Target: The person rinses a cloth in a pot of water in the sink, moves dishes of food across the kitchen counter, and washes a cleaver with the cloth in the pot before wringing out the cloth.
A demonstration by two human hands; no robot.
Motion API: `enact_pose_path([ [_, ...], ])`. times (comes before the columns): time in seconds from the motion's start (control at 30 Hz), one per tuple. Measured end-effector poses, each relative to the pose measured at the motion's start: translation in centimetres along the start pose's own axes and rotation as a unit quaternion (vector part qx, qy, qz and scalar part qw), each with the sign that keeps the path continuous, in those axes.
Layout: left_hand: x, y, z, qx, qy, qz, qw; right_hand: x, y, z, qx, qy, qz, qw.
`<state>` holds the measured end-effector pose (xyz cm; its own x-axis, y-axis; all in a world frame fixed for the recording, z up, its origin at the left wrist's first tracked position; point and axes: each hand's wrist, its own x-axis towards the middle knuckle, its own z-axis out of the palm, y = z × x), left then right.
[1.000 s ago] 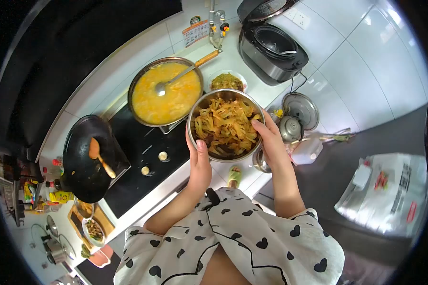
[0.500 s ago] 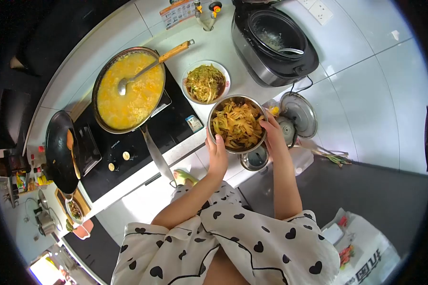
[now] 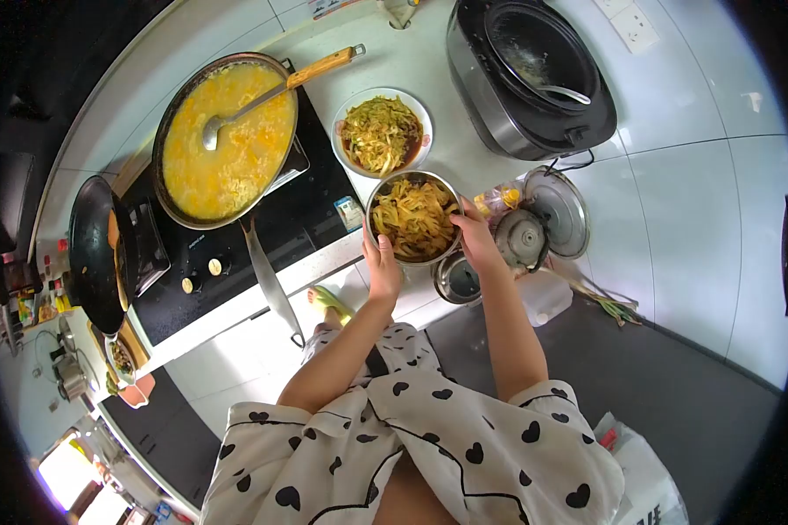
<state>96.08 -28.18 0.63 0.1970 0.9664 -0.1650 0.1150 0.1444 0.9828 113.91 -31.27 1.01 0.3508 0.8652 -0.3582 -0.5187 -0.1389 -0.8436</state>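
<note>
Between both hands I hold a round steel bowl [image 3: 376, 194] filled with cooked, browned vegetable strips [image 3: 413, 219]. My left hand [image 3: 383, 264] grips its lower left side, thumb up along the rim. Around the right side, my right hand [image 3: 474, 234] is closed with the thumb over the edge. The bowl is held at the counter's front edge, just below a white plate [image 3: 337, 144] of shredded green vegetable in brown sauce. Fingers under the bowl are hidden.
A pan [image 3: 159, 166] of yellow egg soup sits on the black stove [image 3: 236, 262], a ladle [image 3: 254, 105] in it and its handle jutting forward. A wok [image 3: 96, 262] stands left. An open rice cooker [image 3: 481, 96] is at the back right; lids [image 3: 560, 210] and spring onions [image 3: 608, 302] lie right.
The steel bowl has moved slightly left and up in view, held by both hands. The camera view has shifted, with the stove and pan now further left and higher.
</note>
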Motion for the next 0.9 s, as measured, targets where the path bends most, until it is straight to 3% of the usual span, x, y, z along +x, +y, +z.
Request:
enact_pose_path([
  [0.23, 0.3, 0.3, 0.4, -0.172, -0.011, -0.027, 0.985, 0.7, -0.9, 1.0, 0.008, -0.024, -0.006, 1.000],
  [0.43, 1.6, 1.6, 0.4, -0.125, -0.027, -0.028, 0.991, 2.3, -1.1, 1.3, -0.020, -0.004, 0.005, 1.000],
  [0.83, 3.0, 1.8, 1.1, -0.184, 0.022, -0.076, 0.980, 4.0, -1.9, 1.8, -0.032, 0.011, 0.015, 0.999],
  [0.9, 3.2, 1.2, 1.1, -0.137, 0.028, -0.078, 0.987, 4.2, -1.4, 1.4, -0.039, 0.008, 0.014, 0.999],
])
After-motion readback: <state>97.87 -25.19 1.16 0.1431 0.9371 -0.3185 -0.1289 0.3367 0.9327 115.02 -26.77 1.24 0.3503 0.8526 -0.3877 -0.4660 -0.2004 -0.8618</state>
